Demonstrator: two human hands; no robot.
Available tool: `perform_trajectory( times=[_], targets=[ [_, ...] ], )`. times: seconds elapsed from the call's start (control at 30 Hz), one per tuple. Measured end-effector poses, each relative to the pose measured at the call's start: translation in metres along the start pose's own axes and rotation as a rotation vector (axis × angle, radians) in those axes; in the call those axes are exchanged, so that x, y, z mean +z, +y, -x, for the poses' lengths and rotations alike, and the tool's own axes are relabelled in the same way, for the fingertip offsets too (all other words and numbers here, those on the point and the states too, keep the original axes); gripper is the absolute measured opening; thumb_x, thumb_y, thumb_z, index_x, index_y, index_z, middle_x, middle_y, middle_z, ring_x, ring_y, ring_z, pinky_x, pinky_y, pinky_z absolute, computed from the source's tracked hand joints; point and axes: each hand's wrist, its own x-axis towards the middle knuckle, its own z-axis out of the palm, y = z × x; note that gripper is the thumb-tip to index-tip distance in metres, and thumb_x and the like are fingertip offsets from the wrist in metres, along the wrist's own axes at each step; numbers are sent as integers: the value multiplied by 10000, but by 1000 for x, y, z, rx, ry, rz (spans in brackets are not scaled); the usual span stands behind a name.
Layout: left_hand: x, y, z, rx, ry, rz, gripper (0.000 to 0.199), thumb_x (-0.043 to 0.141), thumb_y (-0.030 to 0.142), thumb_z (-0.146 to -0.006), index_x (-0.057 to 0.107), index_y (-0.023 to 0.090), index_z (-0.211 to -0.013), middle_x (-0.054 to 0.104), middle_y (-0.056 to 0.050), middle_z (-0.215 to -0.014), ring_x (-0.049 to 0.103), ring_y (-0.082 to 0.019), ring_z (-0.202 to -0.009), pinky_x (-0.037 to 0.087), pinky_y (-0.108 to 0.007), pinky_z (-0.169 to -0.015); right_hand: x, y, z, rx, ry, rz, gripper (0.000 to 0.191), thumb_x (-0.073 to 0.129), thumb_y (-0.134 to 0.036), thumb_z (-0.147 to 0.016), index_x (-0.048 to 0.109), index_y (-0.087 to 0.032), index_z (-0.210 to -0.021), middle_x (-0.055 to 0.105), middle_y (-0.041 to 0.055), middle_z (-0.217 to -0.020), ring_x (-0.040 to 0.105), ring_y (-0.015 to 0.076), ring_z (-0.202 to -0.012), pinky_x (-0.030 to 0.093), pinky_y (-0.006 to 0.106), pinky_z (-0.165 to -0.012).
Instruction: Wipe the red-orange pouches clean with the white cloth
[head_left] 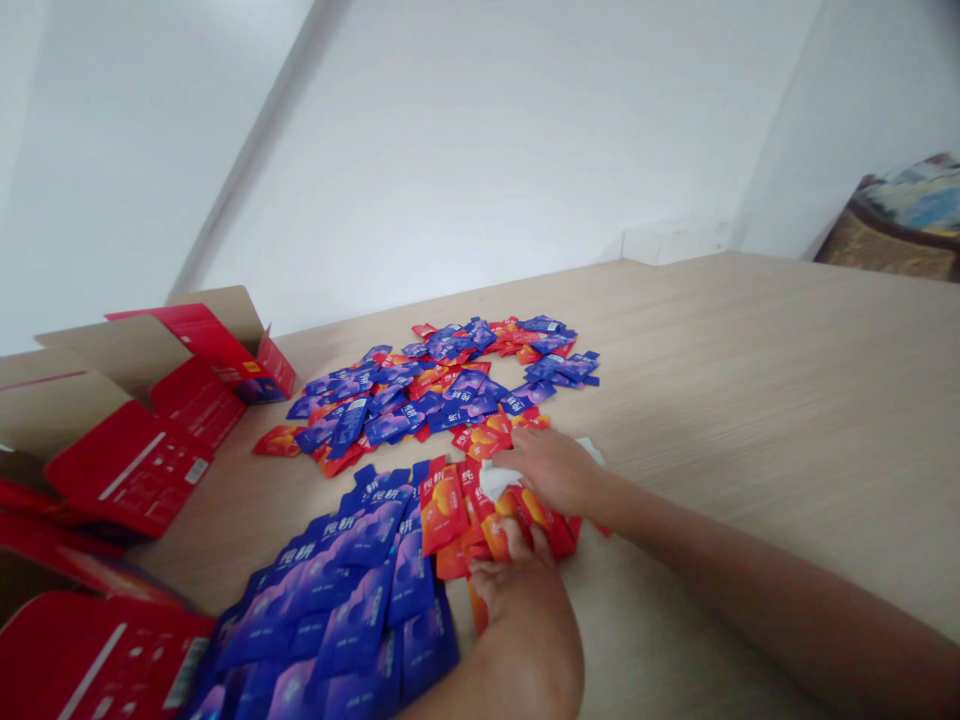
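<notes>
My left hand [511,580] comes up from the bottom of the view, its fingers curled around a bunch of orange-red sachets [457,515]. Just above it, my right hand [547,470] lies over the far end of that bunch, on a crumpled white tissue [499,480]. Whether it grips the tissue is hidden. Blue-purple sachets [352,590] lie in overlapping rows to the left of both hands. Beyond them spreads a loose heap of mixed blue and orange sachets [420,385].
An opened cardboard carton with red printed panels [142,420] stands at the left edge of the light wood-grain table [750,390]. The table's far side meets a white wall [450,130]. A patterned fabric item [900,225] sits beyond the table at the far right.
</notes>
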Motion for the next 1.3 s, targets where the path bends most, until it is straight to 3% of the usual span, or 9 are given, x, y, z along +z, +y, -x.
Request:
perform_trajectory(
  times=[0.27, 0.4, 0.5, 0.6, 0.8, 0.93, 1.03, 1.23, 1.3],
  targets=[
    [11, 2, -5, -18, 86, 13, 591, 352, -67, -798, 446, 177, -1328, 487, -198, -1317, 567, -378, -1047, 515, -523, -843, -10, -23, 7, -186, -36, -57, 234, 587, -363, -848, 644, -267, -1053, 574, 62, -945, 545, 220, -859, 414, 304, -707],
    [6, 3, -2, -7, 36, 21, 675, 360, -70, -788, 358, 279, -1366, 343, -139, -1415, 530, -387, -1089, 490, -556, -869, -4, -14, -9, -123, -36, -12, 215, 555, -288, -868, 639, -258, -1064, 584, 67, -967, 566, 219, -865, 431, 314, -719],
    [3, 2, -2, -44, 18, 32, 661, 365, -53, -798, 381, 308, -1352, 346, -119, -1416, 516, -382, -1110, 501, -540, -858, -11, -10, -19, -45, -16, 43, 229, 523, -225, -878, 637, -227, -1076, 585, 87, -999, 572, 221, -892, 434, 313, -738],
    [2, 2, -3, -57, 29, 40, 657, 354, -54, -804, 393, 324, -1340, 369, -109, -1407, 506, -372, -1126, 516, -525, -838, -22, -15, -17, -82, -13, 20, 231, 547, -255, -865, 633, -234, -1078, 586, 84, -1021, 573, 220, -909, 435, 299, -733],
    [-1, 3, -3, -35, -22, -9, 588, 344, -64, -795, 430, 159, -1332, 469, -200, -1316, 524, -395, -1085, 480, -520, -892, -16, -27, -3, -208, -150, -31, 162, 564, -277, -834, 659, -227, -955, 623, 68, -928, 593, 216, -792, 439, 298, -665],
    [-3, 4, 1, -37, -10, 2, 666, 342, -74, -787, 347, 265, -1361, 315, -139, -1407, 505, -390, -1102, 468, -550, -896, -12, -23, -18, -121, -128, -2, 203, 531, -254, -855, 646, -232, -1020, 629, 71, -945, 602, 223, -829, 445, 295, -676],
    [0, 4, 0, -48, 10, 19, 659, 371, -68, -790, 377, 296, -1339, 337, -132, -1402, 526, -384, -1081, 490, -547, -867, -20, -25, -23, -92, -75, 48, 236, 498, -201, -866, 634, -235, -1056, 626, 78, -979, 598, 226, -880, 445, 305, -714],
    [3, 5, -5, -37, 10, 2, 428, 493, 14, -810, 541, 99, -1226, 569, -262, -1187, 559, -402, -1037, 501, -510, -860, -23, -38, -10, -218, -159, -34, 178, 525, -295, -861, 648, -239, -977, 625, 61, -938, 601, 212, -798, 437, 288, -658],
    [3, 5, -4, -48, 24, 0, 469, 465, -2, -814, 506, 121, -1265, 542, -262, -1226, 563, -399, -1033, 504, -510, -855, -17, -34, -14, -188, -179, -42, 189, 522, -278, -862, 641, -247, -1005, 630, 55, -942, 606, 213, -812, 437, 286, -661]
  ],
)
